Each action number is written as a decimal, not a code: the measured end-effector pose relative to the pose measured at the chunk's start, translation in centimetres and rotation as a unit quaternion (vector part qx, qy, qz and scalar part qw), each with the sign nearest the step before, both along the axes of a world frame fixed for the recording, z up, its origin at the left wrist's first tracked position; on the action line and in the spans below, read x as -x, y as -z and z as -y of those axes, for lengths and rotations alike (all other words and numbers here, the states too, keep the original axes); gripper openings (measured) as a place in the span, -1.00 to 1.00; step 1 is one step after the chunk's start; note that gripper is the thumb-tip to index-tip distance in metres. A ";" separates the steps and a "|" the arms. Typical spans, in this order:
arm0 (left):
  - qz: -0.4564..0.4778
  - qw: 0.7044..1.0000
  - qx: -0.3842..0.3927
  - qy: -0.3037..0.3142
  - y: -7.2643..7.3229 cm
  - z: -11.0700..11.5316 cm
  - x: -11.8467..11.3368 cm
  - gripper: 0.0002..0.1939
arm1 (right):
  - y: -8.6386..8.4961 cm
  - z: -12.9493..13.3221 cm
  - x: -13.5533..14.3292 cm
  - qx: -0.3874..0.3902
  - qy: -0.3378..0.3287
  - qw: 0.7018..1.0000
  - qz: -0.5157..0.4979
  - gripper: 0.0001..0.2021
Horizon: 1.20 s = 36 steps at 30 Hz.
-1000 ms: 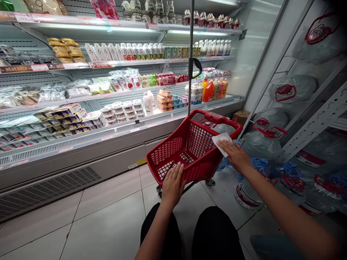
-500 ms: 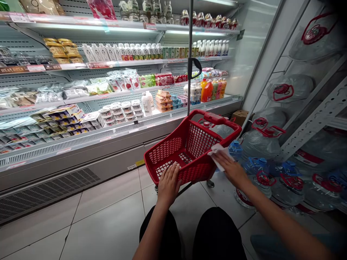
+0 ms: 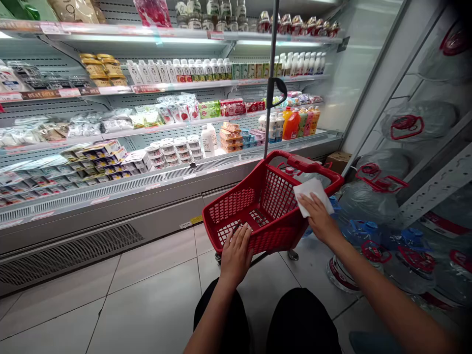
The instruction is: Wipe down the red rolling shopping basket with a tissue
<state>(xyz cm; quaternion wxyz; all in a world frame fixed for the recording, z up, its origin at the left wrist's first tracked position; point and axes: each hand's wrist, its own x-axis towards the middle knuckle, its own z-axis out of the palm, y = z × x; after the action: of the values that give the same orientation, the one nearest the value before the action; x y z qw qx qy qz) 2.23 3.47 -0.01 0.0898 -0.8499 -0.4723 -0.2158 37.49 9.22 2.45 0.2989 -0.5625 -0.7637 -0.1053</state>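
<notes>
A red shopping cart (image 3: 280, 235) with a perforated basket stands on the floor in front of me. My left hand (image 3: 236, 250) rests over the near left rim of the basket, fingers wrapped onto the edge. On the cart's right side, near the handle end, my right hand (image 3: 316, 214) presses a white cloth (image 3: 313, 191) against the rim. The cloth lies spread out under and beyond the fingertips. Nothing shows inside the basket except its grid floor.
An open chilled display (image 3: 169, 196) with dairy goods and bottles runs along the back and left. Large water bottles with red handles (image 3: 376, 253) crowd the right side beside a perforated metal upright (image 3: 438, 182). A cardboard box (image 3: 337, 160) sits behind the cart.
The view has shifted, so the scene sits further right. My right hand has moved up along the side rim toward the handle, and the cloth is spread wider. My left hand stays on the rim.
</notes>
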 end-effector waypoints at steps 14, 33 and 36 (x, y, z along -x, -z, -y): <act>-0.008 1.000 0.017 0.018 -0.5 -0.3 1.1 -0.31 | -1.6 1.6 -3.0 -0.028 0.027 0.994 0.106 -0.33; 0.021 0.996 0.024 -0.078 1.3 -1.8 2.6 -0.52 | 3.2 0.9 11.7 0.029 -0.172 0.984 0.019 -0.36; 0.016 0.996 0.015 -0.087 1.2 -1.6 3.2 -0.52 | 2.8 0.8 10.6 0.043 -0.225 0.972 0.045 -0.32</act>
<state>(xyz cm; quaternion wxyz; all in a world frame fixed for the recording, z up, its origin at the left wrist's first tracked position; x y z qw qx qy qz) -0.94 5.03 -1.17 0.0878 -0.8031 -0.5490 -0.2141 26.88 8.39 -0.35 0.2557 -0.3832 -0.8871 -0.0277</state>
